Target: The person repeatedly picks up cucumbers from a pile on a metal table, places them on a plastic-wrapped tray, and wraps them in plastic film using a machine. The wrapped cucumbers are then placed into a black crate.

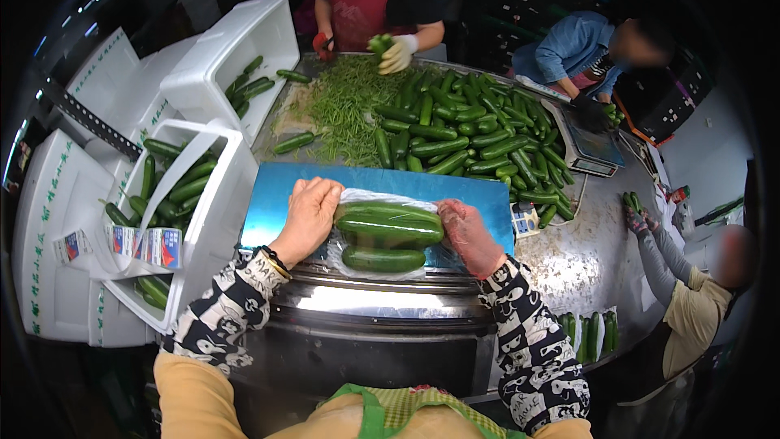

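Note:
Between my hands is a pack of green cucumbers under shiny clear plastic film, with white wrap showing along its upper and lower edges. My bare left hand grips the pack's left end. At its right end, my right hand, in a worn pinkish glove, holds the film. Under and behind the pack lies a blue, shiny flat plate. A bright metal edge of the wrapping station runs below it, nearest my body. The undersides of the pack and some fingertips are hidden.
Beyond the plate are a cucumber heap and green trimmings. White foam boxes with cucumbers and a label strip stand left. Right are a scale, power strip and packed cucumbers. Three co-workers handle cucumbers around the table.

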Demonstrator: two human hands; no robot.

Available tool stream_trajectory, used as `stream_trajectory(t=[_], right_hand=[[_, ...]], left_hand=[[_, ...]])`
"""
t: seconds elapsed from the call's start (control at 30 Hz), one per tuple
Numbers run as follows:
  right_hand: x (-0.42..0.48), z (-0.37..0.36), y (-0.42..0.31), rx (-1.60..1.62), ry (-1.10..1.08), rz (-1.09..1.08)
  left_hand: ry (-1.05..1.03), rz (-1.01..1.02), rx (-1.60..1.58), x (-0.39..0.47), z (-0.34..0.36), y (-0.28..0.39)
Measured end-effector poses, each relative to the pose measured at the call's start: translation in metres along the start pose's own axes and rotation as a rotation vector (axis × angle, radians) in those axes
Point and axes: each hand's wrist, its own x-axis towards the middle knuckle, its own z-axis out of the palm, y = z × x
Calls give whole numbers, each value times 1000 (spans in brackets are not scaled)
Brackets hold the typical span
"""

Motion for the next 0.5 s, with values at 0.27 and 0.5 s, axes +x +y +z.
stream_trajectory(t=[0.27,0.5], right_hand=[[-33,36,1,126,213,-133],[-115,34,-76,-116,293,-210]], left_hand=[[31,-254,-777,-11,17,10],[67,-303,-754,-48,-44,136]])
